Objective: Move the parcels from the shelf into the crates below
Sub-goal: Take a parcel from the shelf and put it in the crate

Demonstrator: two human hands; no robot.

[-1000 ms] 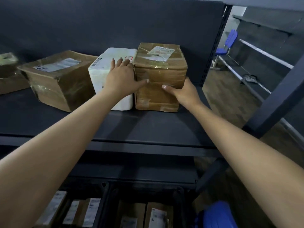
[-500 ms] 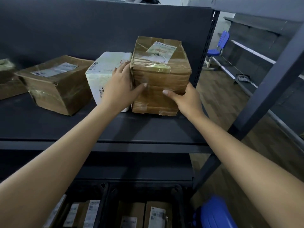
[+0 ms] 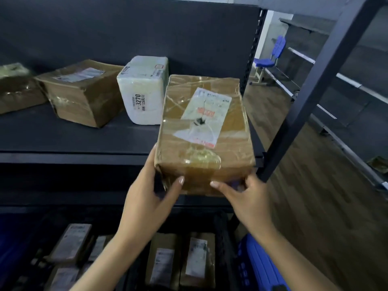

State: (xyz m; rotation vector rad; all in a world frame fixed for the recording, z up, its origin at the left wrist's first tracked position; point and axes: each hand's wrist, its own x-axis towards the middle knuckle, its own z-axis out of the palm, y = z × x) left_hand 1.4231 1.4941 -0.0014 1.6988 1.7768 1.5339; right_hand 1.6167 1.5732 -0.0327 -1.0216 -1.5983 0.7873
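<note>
You're holding the taped brown cardboard parcel with both hands at the front right of the dark metal shelf.

Your left hand grips its near left corner and your right hand its near right corner, thumbs pressed on the front face, other fingers mostly hidden behind the box. The parcel tilts label-up above the black plastic crates, which hold labelled cardboard parcels. A white wrapped parcel and a dented brown carton sit on the shelf.
</note>
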